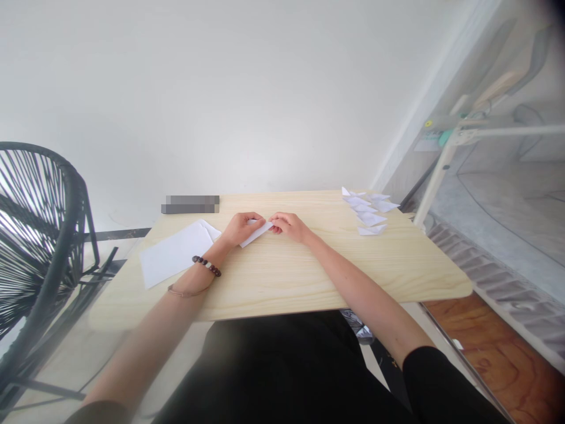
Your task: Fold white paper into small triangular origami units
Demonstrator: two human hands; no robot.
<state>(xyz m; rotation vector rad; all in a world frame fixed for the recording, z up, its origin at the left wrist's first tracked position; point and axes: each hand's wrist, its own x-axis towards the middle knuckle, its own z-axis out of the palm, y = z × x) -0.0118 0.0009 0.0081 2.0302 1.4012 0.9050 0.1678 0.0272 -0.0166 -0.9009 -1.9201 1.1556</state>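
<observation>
A small folded piece of white paper (256,234) is held just above the pale wooden table, near its middle. My left hand (243,228) grips its left part, thumb on top, with a beaded bracelet on that wrist. The fingers of my right hand (286,226) pinch its right end. Parts of the paper are hidden behind both hands. Left of my left hand lie flat sheets of white paper (176,252), loosely stacked. Several folded paper boats (368,212) stand in rows toward the back right of the table.
The table (282,282) backs onto a white wall. At its back left sits a dark, blurred-out box-like object (189,205). A black woven chair (39,235) stands on the left. To the right is a white metal frame (435,182) beside a bed-like surface with a ruffled edge.
</observation>
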